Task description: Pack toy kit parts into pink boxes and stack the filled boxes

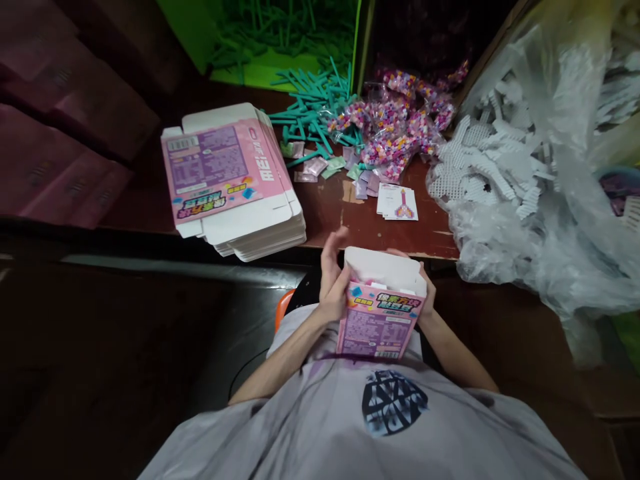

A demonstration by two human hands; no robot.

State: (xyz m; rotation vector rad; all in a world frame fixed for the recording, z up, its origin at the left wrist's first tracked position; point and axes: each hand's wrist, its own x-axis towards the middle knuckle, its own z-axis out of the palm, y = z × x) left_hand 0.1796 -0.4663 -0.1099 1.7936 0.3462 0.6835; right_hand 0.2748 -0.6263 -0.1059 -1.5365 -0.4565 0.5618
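A pink and purple cardboard box (379, 327) stands upright close to my body, its white top flap raised and its top open. Something pink shows just inside the opening. My left hand (334, 280) presses against the box's left side, with its thumb on the edge and its fingers reaching up behind. On the other side, my right hand (427, 293) is wrapped round the box's right edge, its fingers mostly hidden behind the cardboard. Just beyond the box, a small pile of printed cards (397, 202) lies near the table's front edge.
Flattened pink boxes (233, 180) are stacked at the left of the table (325, 230). Behind the cards lie small sachets (315, 165), teal sticks (313, 107) and bags of colourful beads (395, 127). White pegboard pieces (493, 153) fill a plastic bag at right. A green bin (361, 40) stands behind.
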